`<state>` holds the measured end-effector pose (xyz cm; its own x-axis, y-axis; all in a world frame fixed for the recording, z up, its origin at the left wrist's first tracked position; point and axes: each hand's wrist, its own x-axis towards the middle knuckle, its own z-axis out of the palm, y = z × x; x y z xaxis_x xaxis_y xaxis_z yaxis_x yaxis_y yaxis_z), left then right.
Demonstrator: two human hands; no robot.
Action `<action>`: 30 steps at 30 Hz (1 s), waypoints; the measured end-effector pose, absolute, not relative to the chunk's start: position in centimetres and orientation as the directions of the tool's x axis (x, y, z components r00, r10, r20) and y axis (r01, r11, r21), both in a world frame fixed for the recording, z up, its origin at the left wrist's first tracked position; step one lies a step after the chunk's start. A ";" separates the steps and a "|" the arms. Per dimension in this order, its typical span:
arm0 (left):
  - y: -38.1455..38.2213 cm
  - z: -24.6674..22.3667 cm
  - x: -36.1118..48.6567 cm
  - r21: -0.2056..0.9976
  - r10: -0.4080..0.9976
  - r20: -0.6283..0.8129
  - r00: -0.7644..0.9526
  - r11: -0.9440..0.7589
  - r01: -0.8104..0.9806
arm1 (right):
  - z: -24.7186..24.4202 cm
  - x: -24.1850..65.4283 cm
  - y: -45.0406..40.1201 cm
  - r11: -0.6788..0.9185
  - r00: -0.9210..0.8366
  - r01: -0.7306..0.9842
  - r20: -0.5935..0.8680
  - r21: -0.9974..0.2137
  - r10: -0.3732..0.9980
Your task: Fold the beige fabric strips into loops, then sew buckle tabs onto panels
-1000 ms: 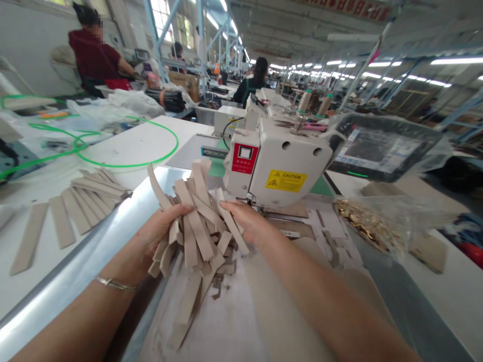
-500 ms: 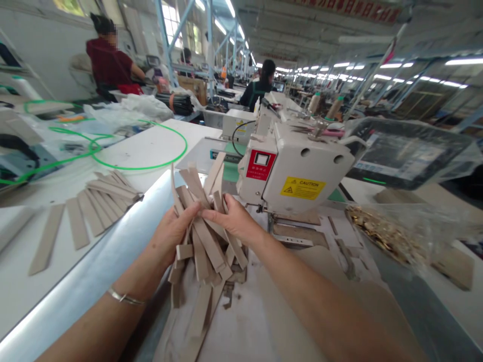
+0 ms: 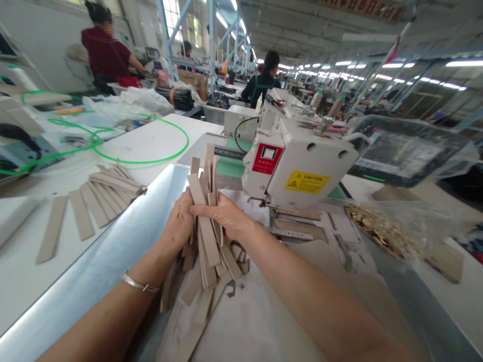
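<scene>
A bundle of beige strips (image 3: 207,236) stands roughly upright between my hands, its tops gathered close together. My left hand (image 3: 181,221) closes on the bundle's left side, its fingers mostly hidden behind the strips. From the right, my right hand (image 3: 230,216) wraps the same bundle, its thumb lying across the front. More loose strips (image 3: 204,306) lie beneath on the pale sheet (image 3: 252,322). Just right of the hands is the white head of a sewing machine (image 3: 302,161), with a red emergency-stop panel (image 3: 266,158).
Fanned beige strips (image 3: 96,201) lie on the white table at left. A green tube (image 3: 151,160) loops behind them. At right are a plastic bag of gold-coloured metal pieces (image 3: 381,229) and a plastic-covered screen (image 3: 407,151). Two co-workers (image 3: 103,50) (image 3: 264,80) sit further back.
The spread strips have been drawn into a narrower, more upright bundle. My right thumb now reaches across its front. The view has shifted slightly.
</scene>
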<state>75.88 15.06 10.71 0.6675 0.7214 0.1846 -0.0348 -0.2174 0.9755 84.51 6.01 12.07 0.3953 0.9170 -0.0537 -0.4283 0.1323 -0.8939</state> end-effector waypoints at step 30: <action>16.2 10.4 75.2 0.822 0.420 0.382 0.824 -0.562 -0.095 | 11.3 86.2 6.1 0.042 0.426 -0.642 -0.310 -0.765 0.850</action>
<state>75.16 16.21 10.45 0.8236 0.4196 0.3817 -0.0947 -0.5617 0.8219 86.22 6.14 11.30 0.4257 0.8500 -0.3104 -0.6421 0.0421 -0.7655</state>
